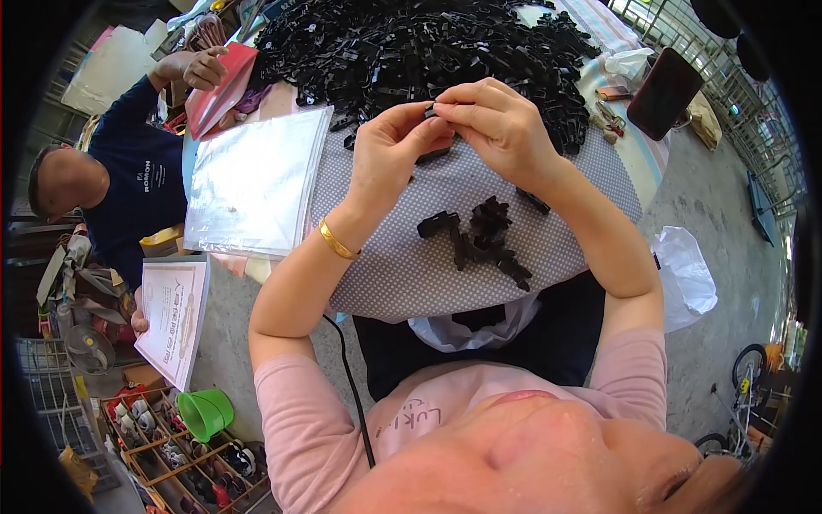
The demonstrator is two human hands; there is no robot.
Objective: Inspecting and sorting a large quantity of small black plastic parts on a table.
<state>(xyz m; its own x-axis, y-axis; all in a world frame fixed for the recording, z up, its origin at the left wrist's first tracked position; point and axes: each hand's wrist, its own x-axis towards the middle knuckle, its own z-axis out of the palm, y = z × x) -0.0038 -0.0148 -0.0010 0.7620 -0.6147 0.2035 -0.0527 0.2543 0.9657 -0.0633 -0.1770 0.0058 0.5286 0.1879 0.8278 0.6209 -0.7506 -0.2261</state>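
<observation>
My left hand (387, 156) and my right hand (505, 128) meet fingertip to fingertip above the table, both closed in a pinch. Between them is a small black plastic piece (431, 111), mostly hidden by the fingers. Just beyond the hands spreads a large heap of black plastic clip-like parts (411, 56). Nearer to me, a small loose cluster of similar black parts (479, 242) lies on the dotted tablecloth (385, 274).
A stack of clear plastic sleeves (253, 184) lies at the table's left. There a person in dark clothing (141, 180) holds a red folder (224, 90) and a printed certificate (175, 317). A dark tablet-like screen (665, 94) stands at the right. A white plastic bag (479, 330) hangs by my lap.
</observation>
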